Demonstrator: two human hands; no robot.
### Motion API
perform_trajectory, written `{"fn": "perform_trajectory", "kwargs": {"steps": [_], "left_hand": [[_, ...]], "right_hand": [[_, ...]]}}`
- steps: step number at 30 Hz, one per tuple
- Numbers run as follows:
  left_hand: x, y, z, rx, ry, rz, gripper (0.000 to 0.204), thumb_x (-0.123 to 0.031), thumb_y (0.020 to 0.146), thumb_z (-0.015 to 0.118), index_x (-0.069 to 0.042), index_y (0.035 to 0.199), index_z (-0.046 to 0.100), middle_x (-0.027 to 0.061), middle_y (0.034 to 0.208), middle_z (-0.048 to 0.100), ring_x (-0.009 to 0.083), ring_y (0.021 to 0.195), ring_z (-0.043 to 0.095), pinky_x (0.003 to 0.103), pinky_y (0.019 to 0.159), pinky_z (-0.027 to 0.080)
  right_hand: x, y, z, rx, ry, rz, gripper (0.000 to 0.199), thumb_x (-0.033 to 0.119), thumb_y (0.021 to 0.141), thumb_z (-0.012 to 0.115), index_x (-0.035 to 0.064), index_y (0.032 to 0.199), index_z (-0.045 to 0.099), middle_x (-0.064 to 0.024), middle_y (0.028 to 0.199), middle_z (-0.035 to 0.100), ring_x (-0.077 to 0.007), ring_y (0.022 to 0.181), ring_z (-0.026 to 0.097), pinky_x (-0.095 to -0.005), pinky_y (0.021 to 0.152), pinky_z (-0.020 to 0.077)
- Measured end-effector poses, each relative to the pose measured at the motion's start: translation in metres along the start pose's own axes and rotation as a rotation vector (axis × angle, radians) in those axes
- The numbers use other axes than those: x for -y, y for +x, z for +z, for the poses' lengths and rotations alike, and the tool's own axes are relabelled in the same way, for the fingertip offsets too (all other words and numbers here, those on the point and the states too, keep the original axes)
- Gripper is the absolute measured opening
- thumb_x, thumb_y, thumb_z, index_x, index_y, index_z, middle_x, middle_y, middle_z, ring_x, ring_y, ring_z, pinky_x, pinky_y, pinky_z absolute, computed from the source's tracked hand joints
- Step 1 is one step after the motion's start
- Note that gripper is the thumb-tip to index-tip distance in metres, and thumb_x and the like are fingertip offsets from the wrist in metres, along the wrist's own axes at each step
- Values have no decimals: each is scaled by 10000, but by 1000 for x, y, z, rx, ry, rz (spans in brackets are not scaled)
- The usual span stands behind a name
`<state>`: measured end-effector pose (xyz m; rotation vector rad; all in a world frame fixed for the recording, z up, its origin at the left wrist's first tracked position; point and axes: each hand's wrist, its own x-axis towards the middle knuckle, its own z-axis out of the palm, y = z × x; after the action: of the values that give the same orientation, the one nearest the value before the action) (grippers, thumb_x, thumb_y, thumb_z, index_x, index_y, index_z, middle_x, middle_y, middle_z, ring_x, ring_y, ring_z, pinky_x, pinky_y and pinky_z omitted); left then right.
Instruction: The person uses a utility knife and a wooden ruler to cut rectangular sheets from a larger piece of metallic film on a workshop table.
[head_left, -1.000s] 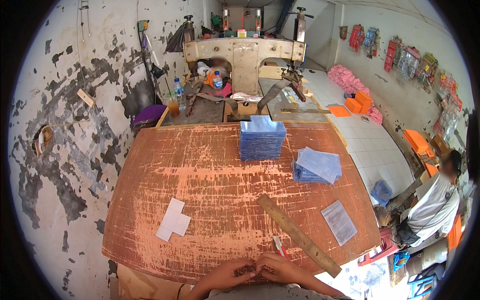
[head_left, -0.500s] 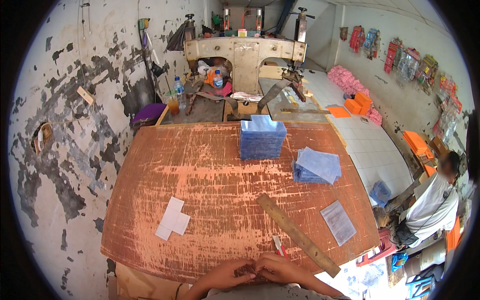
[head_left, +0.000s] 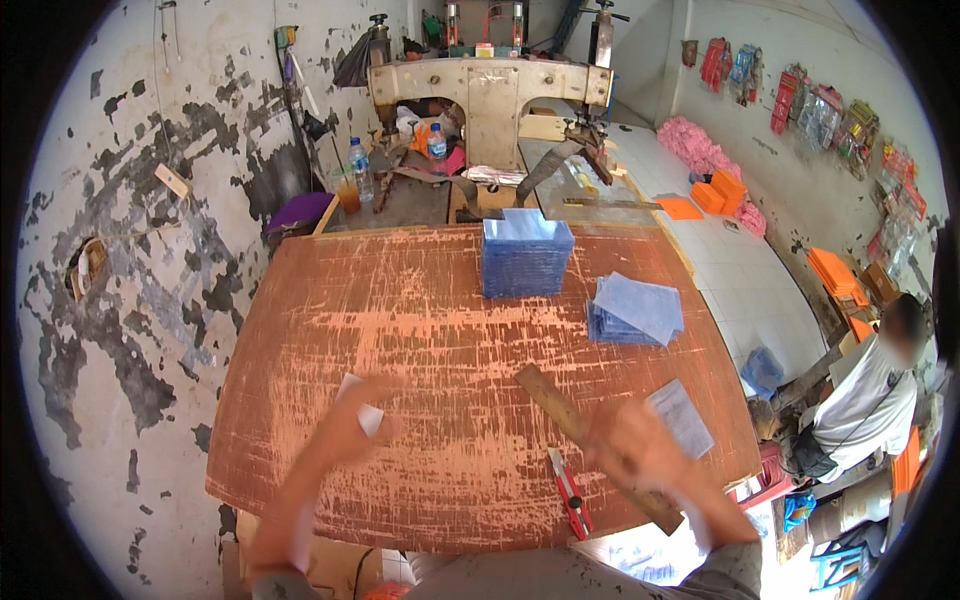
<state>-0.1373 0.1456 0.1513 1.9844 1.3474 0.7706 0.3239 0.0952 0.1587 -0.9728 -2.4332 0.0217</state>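
My left hand (head_left: 345,430) is blurred with motion and lies over a white cross-shaped sheet (head_left: 372,420) on the scratched orange-brown table (head_left: 420,320). Part of the sheet shows between the fingers. My right hand (head_left: 640,450), also blurred, is over the lower part of a long wooden ruler (head_left: 560,405) that lies diagonally on the table. Whether either hand grips its object is unclear. A red utility knife (head_left: 570,493) lies just left of my right hand, near the front edge.
A tall stack of blue sheets (head_left: 525,260) stands at the table's far middle. A lower fanned pile (head_left: 635,310) and a single pale sheet (head_left: 682,418) lie to the right. Behind stand a beige machine (head_left: 490,85) and bottles (head_left: 358,165). Another person (head_left: 865,400) sits at right.
Both hands were together at the table's front edge. They have now spread forward, the left onto the white sheet and the right onto the ruler.
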Motion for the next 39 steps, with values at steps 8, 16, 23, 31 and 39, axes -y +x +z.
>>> {"fn": "perform_trajectory", "kwargs": {"steps": [8, 16, 23, 31, 39], "left_hand": [[107, 248, -90, -947, -157, 100, 717, -552, 1193, 360, 21, 1568, 574, 226, 1575, 610, 390, 1481, 552, 463, 1246, 384], [168, 254, -31, -1260, -338, -304, 798, -582, 1170, 269, 57, 1517, 599, 300, 1582, 581, 482, 1479, 517, 530, 1235, 373], [111, 256, -12, -1289, -737, -357, 887, -646, 1151, 281, 59, 1681, 377, 263, 1770, 348, 413, 1631, 341, 473, 1324, 255], [-43, 302, 9, -1137, -1431, -139, 1100, -866, 1043, 240, -74, 1789, 77, 182, 1867, 55, 346, 1721, 78, 484, 1366, 94], [-98, 336, 20, -646, -1920, 52, 1254, -982, 894, 291, -145, 1802, 71, 106, 1883, 5, 280, 1734, -23, 522, 1361, -28]], "right_hand": [[-216, 145, 10, -567, -575, 47, 510, 340, 1031, 703, 71, 1453, 603, -183, 1693, 453, -372, 1628, 355, -612, 1287, 302], [-279, 141, 10, -683, -813, 400, 580, 430, 1101, 579, 99, 1572, 507, -140, 1746, 389, -320, 1671, 284, -591, 1338, 235], [-270, 150, 44, -820, -736, 532, 615, 457, 1100, 573, 89, 1586, 488, -164, 1732, 400, -344, 1665, 291, -599, 1338, 202], [-210, 268, 75, -1444, 225, 922, 642, 554, 1134, 486, 52, 1532, 539, -213, 1631, 483, -399, 1548, 438, -603, 1286, 283], [-71, 373, 61, -1579, 1476, 580, 841, 636, 1141, 421, -25, 1659, 392, -224, 1744, 367, -334, 1575, 382, -445, 1317, 259]]}}
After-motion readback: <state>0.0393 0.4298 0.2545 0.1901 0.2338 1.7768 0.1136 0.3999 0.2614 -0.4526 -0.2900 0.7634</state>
